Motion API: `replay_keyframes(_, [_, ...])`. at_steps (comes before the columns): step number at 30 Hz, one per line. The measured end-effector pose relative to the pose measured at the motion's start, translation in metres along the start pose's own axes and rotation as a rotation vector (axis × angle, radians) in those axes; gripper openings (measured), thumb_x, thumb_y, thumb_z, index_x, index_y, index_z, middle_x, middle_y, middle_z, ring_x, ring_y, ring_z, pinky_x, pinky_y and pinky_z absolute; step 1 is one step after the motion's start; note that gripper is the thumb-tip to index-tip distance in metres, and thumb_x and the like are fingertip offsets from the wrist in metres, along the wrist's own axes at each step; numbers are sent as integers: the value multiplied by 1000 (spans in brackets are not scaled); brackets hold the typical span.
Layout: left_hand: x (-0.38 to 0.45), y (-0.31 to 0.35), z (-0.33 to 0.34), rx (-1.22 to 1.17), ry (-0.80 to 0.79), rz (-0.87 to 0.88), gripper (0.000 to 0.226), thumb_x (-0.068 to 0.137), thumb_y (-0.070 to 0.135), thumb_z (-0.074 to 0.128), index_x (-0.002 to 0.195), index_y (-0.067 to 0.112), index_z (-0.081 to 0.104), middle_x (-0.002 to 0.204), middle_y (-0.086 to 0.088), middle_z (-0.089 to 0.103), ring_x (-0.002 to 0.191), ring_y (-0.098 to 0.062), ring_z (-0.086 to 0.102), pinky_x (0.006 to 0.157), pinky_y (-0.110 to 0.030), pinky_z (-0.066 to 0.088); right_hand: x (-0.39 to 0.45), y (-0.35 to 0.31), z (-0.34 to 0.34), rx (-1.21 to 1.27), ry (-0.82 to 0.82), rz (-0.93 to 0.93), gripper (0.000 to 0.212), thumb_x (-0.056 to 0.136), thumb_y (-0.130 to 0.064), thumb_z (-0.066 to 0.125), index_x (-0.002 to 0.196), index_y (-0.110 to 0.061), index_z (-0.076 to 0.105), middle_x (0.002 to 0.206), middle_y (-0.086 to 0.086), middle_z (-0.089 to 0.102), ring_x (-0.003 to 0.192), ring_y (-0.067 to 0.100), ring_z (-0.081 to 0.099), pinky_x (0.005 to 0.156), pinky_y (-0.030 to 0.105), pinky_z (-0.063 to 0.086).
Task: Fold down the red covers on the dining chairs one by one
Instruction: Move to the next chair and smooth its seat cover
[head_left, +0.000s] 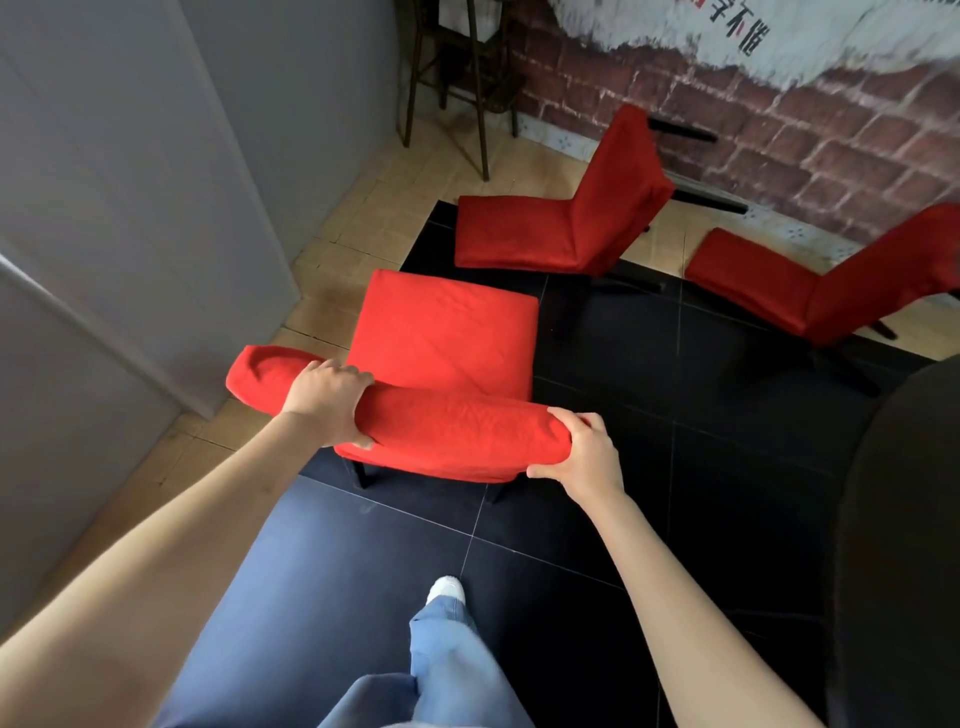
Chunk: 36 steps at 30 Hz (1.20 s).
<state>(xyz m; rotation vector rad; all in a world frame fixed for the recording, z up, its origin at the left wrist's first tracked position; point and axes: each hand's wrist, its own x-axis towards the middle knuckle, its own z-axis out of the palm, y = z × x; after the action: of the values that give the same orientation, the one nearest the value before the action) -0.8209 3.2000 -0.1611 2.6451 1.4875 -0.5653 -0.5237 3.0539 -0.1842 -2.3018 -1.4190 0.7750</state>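
A dining chair in a bright red cover (441, 338) stands right in front of me, seen from behind and above. The covered top of its backrest (457, 426) runs across below the seat. My left hand (327, 402) grips that top edge near its left end, fingers curled over the far side and thumb underneath. My right hand (582, 452) grips the right end of the same edge. Two more red-covered chairs stand farther off, one at the centre back (561, 218) and one at the right (810, 291).
A grey wall or door (130, 218) runs along the left. A brick-pattern wall (779, 145) closes the back, with a dark wooden stool (462, 78) in the corner. A dark round table edge (904, 519) sits at the right. My leg and white shoe (447, 592) are below.
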Motion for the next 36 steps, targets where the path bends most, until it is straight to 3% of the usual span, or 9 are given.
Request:
replay_keyframes(8, [1, 2, 4, -11, 12, -24, 92, 51, 68, 78, 128, 29, 48, 119, 8, 57, 113, -18, 51, 96, -32, 36, -1, -2, -3, 5, -27, 10, 94, 56, -32, 92, 139, -30, 47, 135, 1, 42, 113, 24, 55, 89, 34, 48])
replay_keyframes(15, [5, -4, -1, 57, -45, -31, 93, 53, 69, 75, 133, 34, 43, 128, 11, 52, 117, -16, 50, 97, -32, 37, 2, -4, -3, 13, -68, -12, 95, 59, -35, 91, 141, -29, 44, 139, 4, 41, 114, 25, 56, 93, 37, 50])
replay_keyframes(25, [10, -20, -13, 117, -133, -115, 92, 59, 60, 78, 138, 35, 38, 135, 12, 48, 125, -14, 46, 102, -33, 33, 8, -22, 12, -9, -86, -50, 94, 57, -40, 91, 137, -28, 44, 131, 5, 41, 108, 27, 57, 91, 39, 51])
replay_keyframes(36, [13, -59, -12, 118, -109, -60, 90, 57, 58, 80, 135, 36, 41, 130, 11, 51, 122, -15, 49, 100, -33, 34, -3, -61, 34, 44, -57, 43, 89, 58, -37, 91, 134, -29, 46, 127, 4, 40, 108, 29, 56, 89, 41, 51])
